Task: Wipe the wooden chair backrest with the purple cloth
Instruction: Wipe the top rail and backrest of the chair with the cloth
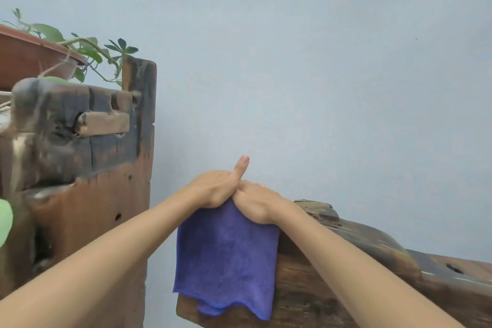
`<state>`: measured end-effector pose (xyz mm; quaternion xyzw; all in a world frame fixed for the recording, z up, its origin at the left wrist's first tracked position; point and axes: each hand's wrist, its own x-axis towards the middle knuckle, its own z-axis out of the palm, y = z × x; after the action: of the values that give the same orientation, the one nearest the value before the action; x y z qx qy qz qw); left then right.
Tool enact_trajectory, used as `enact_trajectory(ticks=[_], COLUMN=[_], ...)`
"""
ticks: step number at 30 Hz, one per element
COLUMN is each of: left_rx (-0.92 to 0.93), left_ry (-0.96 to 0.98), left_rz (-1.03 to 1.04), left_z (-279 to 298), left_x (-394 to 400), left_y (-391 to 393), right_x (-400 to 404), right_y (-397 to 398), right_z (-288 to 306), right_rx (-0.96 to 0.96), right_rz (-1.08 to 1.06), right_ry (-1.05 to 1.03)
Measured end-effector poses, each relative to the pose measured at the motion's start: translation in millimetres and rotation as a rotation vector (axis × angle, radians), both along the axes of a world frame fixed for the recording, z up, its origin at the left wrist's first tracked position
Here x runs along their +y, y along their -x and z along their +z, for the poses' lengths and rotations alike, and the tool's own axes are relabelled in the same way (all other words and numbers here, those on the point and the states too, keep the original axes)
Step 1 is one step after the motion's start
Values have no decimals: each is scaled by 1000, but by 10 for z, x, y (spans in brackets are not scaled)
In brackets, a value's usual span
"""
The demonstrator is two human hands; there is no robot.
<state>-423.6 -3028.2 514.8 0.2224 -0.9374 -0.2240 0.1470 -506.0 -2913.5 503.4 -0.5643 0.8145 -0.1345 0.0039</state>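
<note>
Starting at far left: terracotta pot [24,58] up high, with green leaves [90,48] trailing over its rim toward a dark, weathered wooden stand [87,168]. Stand blackened near its top and reddish-brown lower down, with a pale peg [103,122] poking through a joint. One blurred green leaf [5,221] at the left edge. Behind everything, plain pale blue wall [319,61].

Moving to centre: left hand [215,188] set on the top edge of the backrest [319,287], palm down over the upper edge of the cloth [225,255], thumb sticking straight up against the wall. Fingers reach over the far side of the edge and are out of sight; cannot tell whether curled round the cloth or merely pressing it flat.

Just right and touching it: right hand [259,201], likewise palm down on the cloth's top edge, fingers hidden over the far side; cannot tell the grip either.

Purple cloth draped over the left end of the backrest, hanging down its near face in a broad flap with a wavy lower hem.

Further right: backrest, dark worn wood, stretching off to the right edge, with a raised knob [319,210] just beside the right wrist and a small dark hole [454,268] near the right end.
</note>
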Motion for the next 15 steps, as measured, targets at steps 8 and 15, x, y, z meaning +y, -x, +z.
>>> enact_trajectory(ticks=[8, 15], left_rx=[-152, -137], left_ry=[-30, 218], left_rz=[58, -83], left_z=[153, -74], left_x=[51, 272], left_y=[93, -118], right_x=[-223, 231], right_y=[276, 73], right_z=[87, -93], right_rx=[-43, -54], right_rz=[-69, 146], right_ry=[-87, 73])
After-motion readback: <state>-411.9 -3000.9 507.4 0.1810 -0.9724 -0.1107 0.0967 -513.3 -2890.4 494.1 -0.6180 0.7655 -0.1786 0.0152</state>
